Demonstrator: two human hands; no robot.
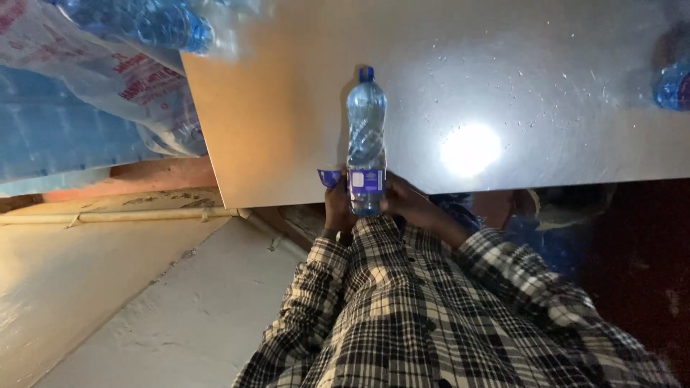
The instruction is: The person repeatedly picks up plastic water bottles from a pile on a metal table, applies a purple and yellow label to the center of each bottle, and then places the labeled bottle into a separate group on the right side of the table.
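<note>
Your two hands meet at the near edge of the metal table [503,65], both closed on one clear plastic water bottle [366,136] that lies along the tabletop with its blue cap [366,73] pointing toward twelve o'clock and its base toward you at six. Your left hand [338,208] grips the bottle's lower end from the nine o'clock side, fingers wrapped against the plastic; just above it a loose end of the blue label [365,181] sticks out at nine o'clock. Your right hand [408,203] clasps the same lower end from the three o'clock side, touching the label band. Both sleeves of your checked shirt [431,309] fill the view at six o'clock, running up to the wrists. A bright glare of light [469,149] sits on the table at three o'clock from the bottle, close beside it, with small droplets scattered above it. At ten o'clock, past the table's corner, packs of bottled water in clear wrap [122,65] are stacked. Another blue bottle [674,85] shows partly at the far two o'clock edge. A pale floor [129,287] lies at eight o'clock.
</note>
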